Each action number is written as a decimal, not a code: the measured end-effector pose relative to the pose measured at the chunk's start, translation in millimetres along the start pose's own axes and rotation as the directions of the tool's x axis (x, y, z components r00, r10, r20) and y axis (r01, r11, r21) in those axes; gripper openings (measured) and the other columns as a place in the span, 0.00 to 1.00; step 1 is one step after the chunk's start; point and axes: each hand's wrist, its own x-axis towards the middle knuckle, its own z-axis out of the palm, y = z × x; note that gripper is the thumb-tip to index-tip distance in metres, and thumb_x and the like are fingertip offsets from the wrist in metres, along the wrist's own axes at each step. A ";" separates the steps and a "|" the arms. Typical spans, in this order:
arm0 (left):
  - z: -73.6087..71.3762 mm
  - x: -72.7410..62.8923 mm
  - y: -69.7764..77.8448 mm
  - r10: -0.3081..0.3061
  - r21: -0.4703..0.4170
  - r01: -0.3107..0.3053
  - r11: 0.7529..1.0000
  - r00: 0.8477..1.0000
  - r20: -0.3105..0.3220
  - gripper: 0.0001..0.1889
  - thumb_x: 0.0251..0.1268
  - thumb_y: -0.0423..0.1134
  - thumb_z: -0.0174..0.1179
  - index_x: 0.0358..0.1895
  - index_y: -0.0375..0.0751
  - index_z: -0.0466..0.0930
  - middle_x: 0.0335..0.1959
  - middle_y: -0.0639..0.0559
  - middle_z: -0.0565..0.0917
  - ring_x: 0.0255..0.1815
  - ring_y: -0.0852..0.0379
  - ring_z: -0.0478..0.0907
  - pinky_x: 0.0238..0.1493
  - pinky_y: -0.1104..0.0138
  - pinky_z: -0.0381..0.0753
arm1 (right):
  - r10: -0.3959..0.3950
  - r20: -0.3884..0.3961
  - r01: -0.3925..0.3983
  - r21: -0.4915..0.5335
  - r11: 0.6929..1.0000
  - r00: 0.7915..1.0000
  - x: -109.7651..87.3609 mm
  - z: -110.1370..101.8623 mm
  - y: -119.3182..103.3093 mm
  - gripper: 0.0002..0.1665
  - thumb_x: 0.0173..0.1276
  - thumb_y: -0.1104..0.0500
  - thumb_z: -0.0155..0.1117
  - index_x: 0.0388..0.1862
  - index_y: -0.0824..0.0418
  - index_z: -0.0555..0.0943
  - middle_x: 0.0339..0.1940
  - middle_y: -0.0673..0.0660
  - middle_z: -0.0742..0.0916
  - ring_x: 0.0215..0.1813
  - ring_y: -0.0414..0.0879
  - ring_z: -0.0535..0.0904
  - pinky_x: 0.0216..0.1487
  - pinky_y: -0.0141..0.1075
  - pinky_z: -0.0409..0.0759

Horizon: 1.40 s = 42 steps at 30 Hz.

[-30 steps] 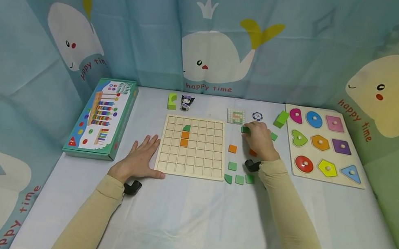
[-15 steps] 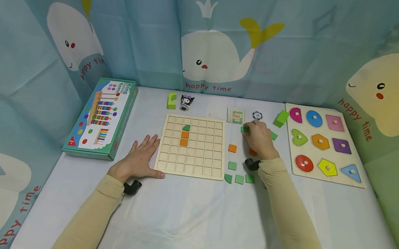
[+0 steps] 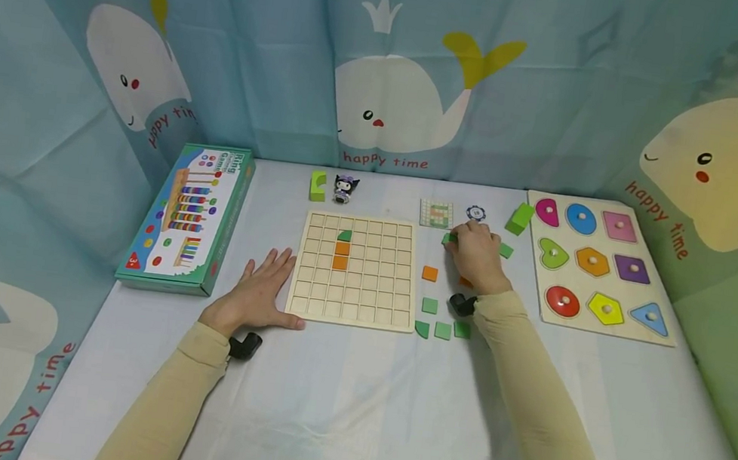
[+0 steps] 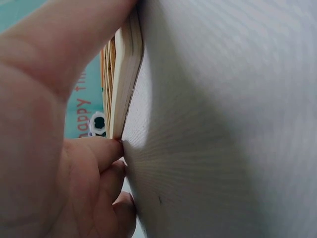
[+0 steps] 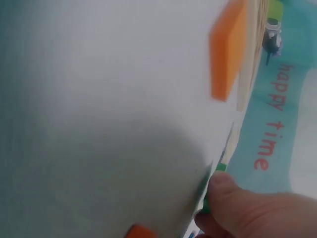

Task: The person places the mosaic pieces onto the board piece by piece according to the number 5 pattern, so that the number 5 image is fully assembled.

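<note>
My left hand [image 3: 255,297] lies with spread, straight fingers at the left side of the wooden grid board [image 3: 377,328]. Its thumb meets the board's near left corner, and in the left wrist view the fingers [image 4: 106,153] touch the board's edge [image 4: 124,84]. On the board sit two orange square tiles [image 3: 342,256] in a column, below a green quarter-round tile [image 3: 345,236]. To the right of the board, my right hand [image 3: 478,258] pinches a green tile [image 3: 448,238] at the table, its thumb [image 5: 225,183] over it. Fingers hide part of that tile.
Loose orange [image 3: 429,273] and green tiles [image 3: 429,306] lie right of the board. Behind them are a pattern card [image 3: 436,214] and a poker chip [image 3: 476,213]. A shape puzzle [image 3: 584,289] stands far right, a game box [image 3: 189,217] left, a figurine [image 3: 345,189] at the back.
My right hand has shifted slightly left and toward me, and the green tile at its fingertips has slid left with it. The left hand has stayed in place.
</note>
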 end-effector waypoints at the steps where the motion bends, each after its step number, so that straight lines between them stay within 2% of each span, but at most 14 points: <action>1: -0.4 -0.2 0.1 0.001 0.000 -0.001 1.000 1.000 -0.002 0.67 0.42 0.70 0.70 0.78 0.34 0.43 0.79 0.42 0.41 0.78 0.43 0.32 0.71 0.41 0.31 | -0.008 -0.006 0.008 0.004 1.000 1.000 -0.4 0.4 -1.1 0.17 0.68 0.59 0.67 0.50 0.69 0.80 0.49 0.64 0.80 0.55 0.62 0.71 0.55 0.60 0.67; 7: -1.7 0.4 -0.8 0.005 0.001 -0.005 1.000 1.000 -0.002 0.68 0.41 0.70 0.70 0.78 0.33 0.43 0.79 0.42 0.40 0.78 0.43 0.32 0.71 0.41 0.31 | -0.098 -0.057 0.100 0.031 0.994 0.994 -3.1 1.4 -12.7 0.16 0.69 0.59 0.65 0.50 0.68 0.80 0.48 0.65 0.81 0.54 0.63 0.74 0.51 0.60 0.71; 16: -1.8 0.6 0.3 0.003 -0.007 -0.003 1.000 1.000 0.009 0.68 0.42 0.71 0.69 0.78 0.34 0.42 0.79 0.42 0.39 0.78 0.44 0.31 0.71 0.42 0.30 | -0.180 -0.042 0.180 -0.001 0.984 0.983 -5.8 -1.9 -31.2 0.17 0.69 0.57 0.66 0.50 0.68 0.81 0.48 0.63 0.81 0.54 0.61 0.74 0.55 0.60 0.69; 25: -0.3 1.6 0.9 0.002 -0.009 -0.002 1.000 1.000 -0.001 0.67 0.41 0.71 0.69 0.78 0.35 0.43 0.79 0.42 0.41 0.78 0.44 0.32 0.71 0.42 0.31 | -0.280 -0.073 0.282 0.030 0.959 0.957 -4.4 -2.0 -47.7 0.17 0.68 0.57 0.67 0.51 0.66 0.82 0.46 0.62 0.83 0.52 0.60 0.76 0.52 0.59 0.72; 37: -1.5 -0.7 0.9 -0.007 0.001 0.007 1.000 1.000 0.001 0.68 0.41 0.71 0.70 0.78 0.35 0.43 0.79 0.42 0.41 0.78 0.44 0.32 0.71 0.42 0.31 | -0.367 -0.083 0.373 0.059 0.926 0.926 -1.7 1.4 -73.6 0.16 0.66 0.58 0.69 0.49 0.65 0.84 0.43 0.60 0.84 0.47 0.58 0.78 0.46 0.54 0.74; 42: -1.6 -0.9 0.7 -0.003 -0.003 0.003 1.000 1.000 -0.005 0.67 0.41 0.70 0.70 0.78 0.34 0.43 0.79 0.41 0.42 0.78 0.43 0.33 0.71 0.41 0.31 | -0.381 -0.067 0.385 0.052 0.922 0.922 0.8 2.9 -86.8 0.16 0.66 0.57 0.69 0.48 0.65 0.84 0.43 0.60 0.84 0.47 0.58 0.78 0.45 0.53 0.75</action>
